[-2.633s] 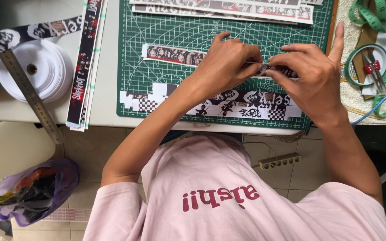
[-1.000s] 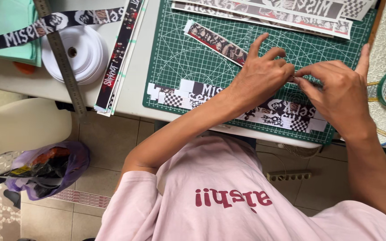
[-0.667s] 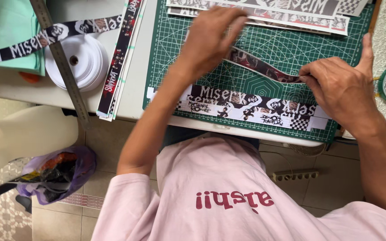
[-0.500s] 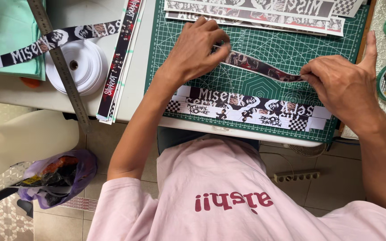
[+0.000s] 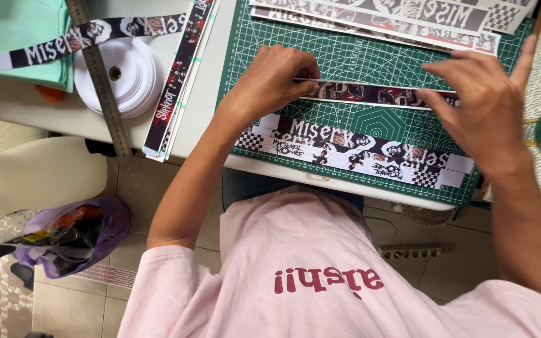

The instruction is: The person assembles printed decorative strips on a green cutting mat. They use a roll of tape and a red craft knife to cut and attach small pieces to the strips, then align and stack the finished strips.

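at the bottom of the frame a pink shirt (image 5: pixel 320 275) is seen, worn by the person. at the lower left, on the tiled floor, a purple plastic bag (image 5: pixel 73 241) is seen, filled with dark and reddish scraps that cannot be told apart. a white power strip (image 5: pixel 408 252) is seen on the floor at the lower right.

above the shirt, a green cutting mat (image 5: pixel 339 59) is laid on the white tabletop (image 5: pixel 51 119). along the mat's near edge, printed strips (image 5: pixel 352 153) in black and white with checkered ends are laid side by side. just above them, at the centre of the frame, a narrow dark strip (image 5: pixel 374 95) printed with red and pale figures is held flat and straight on the mat. its left end is pinched by the fingers of the left hand (image 5: pixel 273 81); its right end is pressed by the fingertips of the right hand (image 5: pixel 483 109), whose other fingers are spread and released.

to the left, a metal ruler (image 5: pixel 104 87) is laid aslant across a roll of white ribbon (image 5: pixel 123 75), beside more strips at the mat's left edge (image 5: pixel 180 75). at the upper left a lettered black strip (image 5: pixel 82 37) is laid over green paper (image 5: pixel 14 31). along the top edge of the mat, long printed strips (image 5: pixel 396 19) are stacked.
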